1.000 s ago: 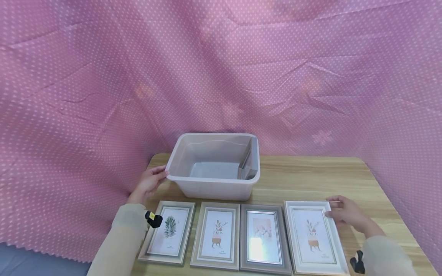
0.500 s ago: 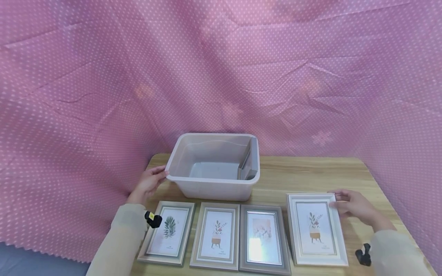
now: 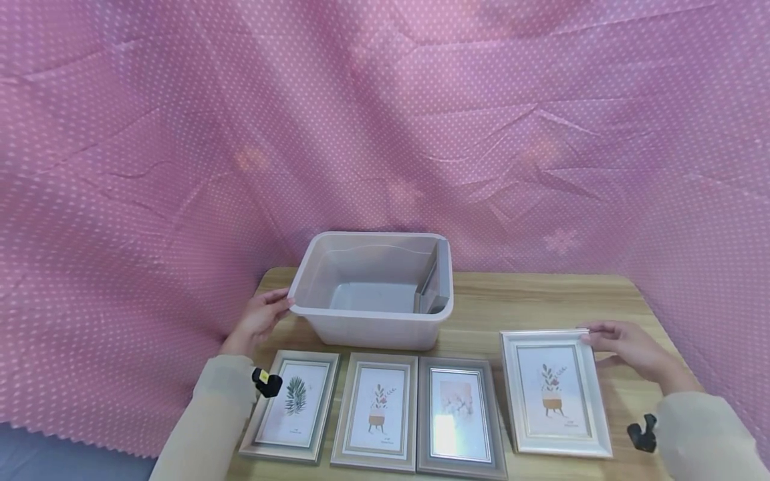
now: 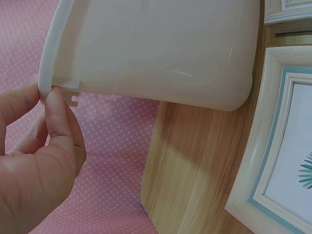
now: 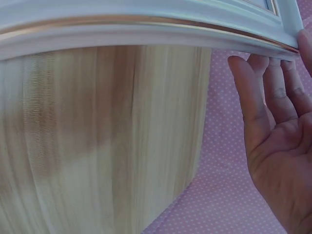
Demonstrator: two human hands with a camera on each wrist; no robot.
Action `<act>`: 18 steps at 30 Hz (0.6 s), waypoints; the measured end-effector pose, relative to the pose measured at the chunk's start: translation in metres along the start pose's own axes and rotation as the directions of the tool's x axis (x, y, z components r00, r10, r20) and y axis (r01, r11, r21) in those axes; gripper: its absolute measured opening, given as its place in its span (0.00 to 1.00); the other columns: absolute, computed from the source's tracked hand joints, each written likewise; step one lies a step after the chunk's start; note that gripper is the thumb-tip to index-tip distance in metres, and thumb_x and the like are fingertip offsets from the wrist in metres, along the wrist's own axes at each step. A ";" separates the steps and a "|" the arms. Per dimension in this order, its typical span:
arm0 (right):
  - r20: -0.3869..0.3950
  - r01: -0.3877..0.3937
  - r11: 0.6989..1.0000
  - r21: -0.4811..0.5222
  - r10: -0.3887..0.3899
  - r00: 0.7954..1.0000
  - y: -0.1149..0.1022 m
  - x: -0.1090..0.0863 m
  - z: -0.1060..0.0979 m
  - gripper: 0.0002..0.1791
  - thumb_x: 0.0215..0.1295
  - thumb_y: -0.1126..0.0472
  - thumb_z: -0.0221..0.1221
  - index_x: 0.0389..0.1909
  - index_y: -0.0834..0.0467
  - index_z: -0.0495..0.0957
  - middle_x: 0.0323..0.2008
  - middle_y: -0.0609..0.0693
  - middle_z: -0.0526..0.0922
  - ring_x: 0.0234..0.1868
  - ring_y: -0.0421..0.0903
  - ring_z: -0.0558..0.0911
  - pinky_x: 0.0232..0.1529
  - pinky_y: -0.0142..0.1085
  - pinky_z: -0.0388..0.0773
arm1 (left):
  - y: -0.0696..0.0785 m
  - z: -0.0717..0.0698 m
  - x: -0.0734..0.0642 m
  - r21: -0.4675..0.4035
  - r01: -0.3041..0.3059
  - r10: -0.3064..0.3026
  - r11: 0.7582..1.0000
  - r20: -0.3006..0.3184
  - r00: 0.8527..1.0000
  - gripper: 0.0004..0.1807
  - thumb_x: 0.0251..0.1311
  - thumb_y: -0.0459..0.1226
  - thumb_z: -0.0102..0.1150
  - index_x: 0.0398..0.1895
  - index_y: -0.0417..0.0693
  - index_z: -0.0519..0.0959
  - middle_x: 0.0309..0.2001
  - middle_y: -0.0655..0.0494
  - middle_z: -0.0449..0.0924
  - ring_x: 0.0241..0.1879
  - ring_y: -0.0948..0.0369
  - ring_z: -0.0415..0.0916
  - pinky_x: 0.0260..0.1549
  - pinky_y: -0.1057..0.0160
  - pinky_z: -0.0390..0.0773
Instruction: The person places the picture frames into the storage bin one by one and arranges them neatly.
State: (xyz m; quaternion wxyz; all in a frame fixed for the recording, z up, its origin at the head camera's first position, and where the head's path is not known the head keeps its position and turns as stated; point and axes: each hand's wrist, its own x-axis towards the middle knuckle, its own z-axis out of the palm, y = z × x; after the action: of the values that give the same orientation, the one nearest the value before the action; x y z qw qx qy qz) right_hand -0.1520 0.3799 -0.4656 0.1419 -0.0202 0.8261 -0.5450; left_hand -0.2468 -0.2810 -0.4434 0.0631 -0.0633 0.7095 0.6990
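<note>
My left hand (image 3: 260, 317) pinches the rim at the left front corner of a pale plastic bin (image 3: 373, 331). In the left wrist view, thumb and fingers close on the bin's lip. At the right, my right hand (image 3: 625, 347) holds a white picture frame (image 3: 511, 394) by its upper right corner, the frame's far end tilted up off the table. The right wrist view shows the thumb on the frame's face and the other fingers beneath it. Inside the bin, a grey picture frame (image 3: 442, 267) stands on edge against the right wall.
Along the front of the wooden table (image 3: 541, 300) lie a leaf-print frame (image 3: 327, 401), a beige plant-print frame (image 3: 343, 427) and a grey-brown frame (image 3: 496, 434) side by side. Pink dotted cloth (image 3: 385, 133) hangs behind and at both sides.
My right hand has raised the far end of the white picture frame and shifted it slightly right and away from the grey-brown one. The left hand and the bin have stayed put.
</note>
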 end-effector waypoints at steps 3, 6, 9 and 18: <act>-0.005 0.016 1.000 -0.020 -0.016 1.000 -0.005 -0.002 -0.004 0.32 0.69 0.58 0.57 0.60 0.80 0.59 0.50 0.70 0.76 0.42 0.45 0.82 0.41 0.44 0.82 | 0.001 0.001 0.000 -0.008 -0.001 0.001 1.000 0.000 1.000 0.27 0.65 0.26 0.53 0.65 0.25 0.59 0.61 0.36 0.65 0.46 0.64 0.75 0.47 0.71 0.76; -0.023 0.025 0.997 -0.070 -0.026 0.999 -0.010 -0.002 -0.008 0.33 0.69 0.59 0.56 0.60 0.82 0.57 0.47 0.70 0.77 0.39 0.49 0.83 0.44 0.50 0.80 | 0.001 0.001 0.000 -0.009 -0.001 0.001 1.000 0.002 1.000 0.27 0.65 0.26 0.53 0.65 0.25 0.59 0.61 0.35 0.65 0.46 0.64 0.75 0.47 0.71 0.76; -0.050 0.010 0.994 -0.107 -0.015 0.999 -0.016 -0.003 -0.012 0.34 0.69 0.58 0.56 0.61 0.81 0.56 0.48 0.71 0.77 0.39 0.53 0.84 0.49 0.61 0.73 | 0.001 0.002 -0.001 -0.004 -0.001 0.001 1.000 -0.002 1.000 0.27 0.65 0.25 0.53 0.65 0.25 0.60 0.60 0.35 0.66 0.46 0.63 0.75 0.46 0.71 0.76; -0.129 0.112 0.971 -0.209 -0.141 0.982 -0.035 -0.006 -0.026 0.27 0.68 0.60 0.57 0.56 0.78 0.64 0.45 0.65 0.80 0.36 0.43 0.84 0.40 0.39 0.82 | 0.003 0.002 -0.002 -0.008 -0.005 0.005 1.000 0.007 1.000 0.27 0.65 0.25 0.51 0.65 0.24 0.58 0.62 0.33 0.63 0.48 0.62 0.75 0.46 0.72 0.76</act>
State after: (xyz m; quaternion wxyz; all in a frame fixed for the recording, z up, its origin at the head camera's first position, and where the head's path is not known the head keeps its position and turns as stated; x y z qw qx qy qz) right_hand -0.1573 0.3899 -0.4234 0.0447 -0.0481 0.8820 -0.4667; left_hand -0.2453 -0.2786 -0.4403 0.0634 -0.0593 0.7066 0.7023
